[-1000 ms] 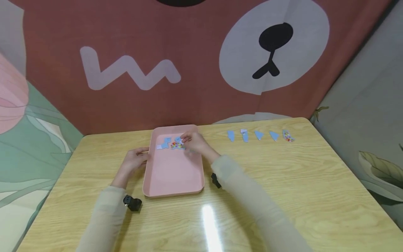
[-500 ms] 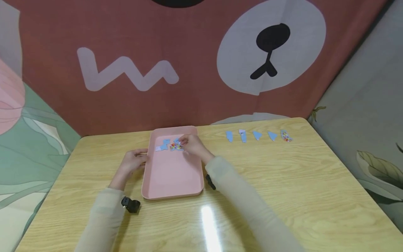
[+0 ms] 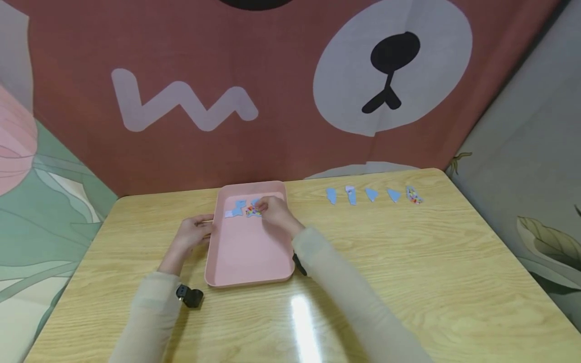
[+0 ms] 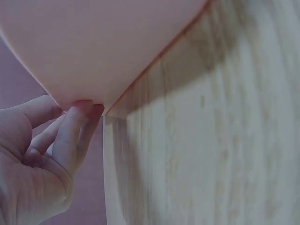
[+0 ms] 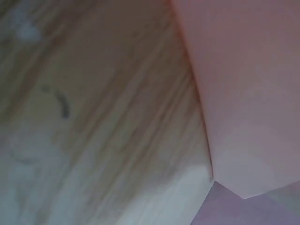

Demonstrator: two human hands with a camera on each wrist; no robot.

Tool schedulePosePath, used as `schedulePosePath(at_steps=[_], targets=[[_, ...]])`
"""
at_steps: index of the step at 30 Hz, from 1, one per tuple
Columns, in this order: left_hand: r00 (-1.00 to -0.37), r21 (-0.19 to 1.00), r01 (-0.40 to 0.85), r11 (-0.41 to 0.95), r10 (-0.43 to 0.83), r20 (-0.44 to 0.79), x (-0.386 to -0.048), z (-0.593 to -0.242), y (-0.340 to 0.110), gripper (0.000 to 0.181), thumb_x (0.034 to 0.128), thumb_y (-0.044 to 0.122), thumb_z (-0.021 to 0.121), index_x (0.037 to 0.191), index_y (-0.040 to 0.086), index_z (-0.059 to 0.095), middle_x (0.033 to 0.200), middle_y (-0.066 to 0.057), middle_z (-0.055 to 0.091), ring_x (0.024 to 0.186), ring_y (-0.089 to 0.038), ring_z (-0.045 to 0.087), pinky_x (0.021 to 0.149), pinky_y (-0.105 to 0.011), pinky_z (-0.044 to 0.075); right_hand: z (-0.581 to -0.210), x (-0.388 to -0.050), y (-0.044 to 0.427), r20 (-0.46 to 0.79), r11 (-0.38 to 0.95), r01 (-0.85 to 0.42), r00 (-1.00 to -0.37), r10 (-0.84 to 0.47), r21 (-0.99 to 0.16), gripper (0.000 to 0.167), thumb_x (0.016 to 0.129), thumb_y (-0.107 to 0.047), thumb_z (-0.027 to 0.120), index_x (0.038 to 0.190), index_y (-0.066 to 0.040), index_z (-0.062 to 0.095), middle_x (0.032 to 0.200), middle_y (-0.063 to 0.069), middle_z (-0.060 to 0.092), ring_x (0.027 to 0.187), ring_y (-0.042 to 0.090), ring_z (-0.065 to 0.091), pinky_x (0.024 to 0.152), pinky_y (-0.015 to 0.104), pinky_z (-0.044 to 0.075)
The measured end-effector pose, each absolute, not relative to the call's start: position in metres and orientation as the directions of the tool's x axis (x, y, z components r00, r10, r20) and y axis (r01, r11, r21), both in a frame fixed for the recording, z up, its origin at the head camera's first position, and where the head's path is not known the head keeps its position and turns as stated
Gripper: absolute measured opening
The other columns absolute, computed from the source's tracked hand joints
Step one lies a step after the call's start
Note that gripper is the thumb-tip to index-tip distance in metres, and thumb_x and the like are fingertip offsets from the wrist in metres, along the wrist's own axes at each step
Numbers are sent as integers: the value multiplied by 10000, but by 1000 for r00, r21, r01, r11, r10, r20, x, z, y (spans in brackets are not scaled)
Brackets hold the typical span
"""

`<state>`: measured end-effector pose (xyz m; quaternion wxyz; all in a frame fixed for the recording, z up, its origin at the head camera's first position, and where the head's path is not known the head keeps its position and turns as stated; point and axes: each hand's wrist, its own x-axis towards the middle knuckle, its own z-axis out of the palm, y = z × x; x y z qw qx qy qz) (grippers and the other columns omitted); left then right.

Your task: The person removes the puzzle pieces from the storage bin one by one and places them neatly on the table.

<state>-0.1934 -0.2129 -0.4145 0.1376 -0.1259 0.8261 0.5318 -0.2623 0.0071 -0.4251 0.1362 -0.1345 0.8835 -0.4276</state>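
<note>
In the head view my right hand (image 3: 276,210) is over the upper right of a pink tray (image 3: 249,252). Its thumb and forefinger pinch at the edge of a small blue puzzle piece (image 3: 255,201), mostly hidden by the fingers. Just below the fingertips lies a blue piece with multicoloured dots (image 3: 252,211). Left of it are joined blue pieces (image 3: 238,207) with a pale lilac end. My left hand (image 4: 42,159) has its fingertips against the tray's outer left wall. The right wrist view shows only the tray's outside and the table, without the hand.
A row of several loose pieces lies at the back right of the wooden table (image 3: 408,262), among them a blue triangle (image 3: 371,194) and a dotted piece (image 3: 413,195). A bear-patterned cloth (image 3: 281,146) hangs behind the table.
My right hand has shifted slightly left and lower over the pieces, and a pale bit seen at its fingertips is now covered. The left hand stays at the tray's side.
</note>
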Motion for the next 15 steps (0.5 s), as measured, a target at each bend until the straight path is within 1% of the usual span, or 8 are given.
schedulePosePath(at_steps=[6, 9, 15], targets=[[-926, 841, -359, 404, -45, -374, -194, -414, -214, 505, 984, 148, 491, 1451, -1, 369, 1410, -271, 466, 926, -55, 617, 764, -181, 561, -429, -262, 5, -100, 665, -164, -935, -340, -729, 361, 839, 106, 514, 1134, -30, 671, 1122, 111, 684, 1068, 231, 616, 933, 303, 519], [-926, 843, -357, 402, -33, -376, -194, -414, -215, 507, 988, 153, 485, 1456, 2, 360, 1417, -265, 461, 935, -57, 621, 760, -176, 561, -431, -262, 5, -92, 666, -165, -938, -333, -727, 365, 837, 106, 513, 1133, -31, 675, 1121, 112, 686, 1055, 232, 616, 927, 315, 520], [-927, 849, -354, 392, -24, -375, -192, -414, -215, 518, 990, 157, 493, 1460, -5, 348, 1425, -265, 451, 987, -95, 634, 797, -206, 569, -434, -262, 5, -81, 651, -181, -933, -351, -737, 355, 810, 110, 536, 1116, -7, 673, 1093, 128, 687, 1031, 239, 615, 901, 314, 526]])
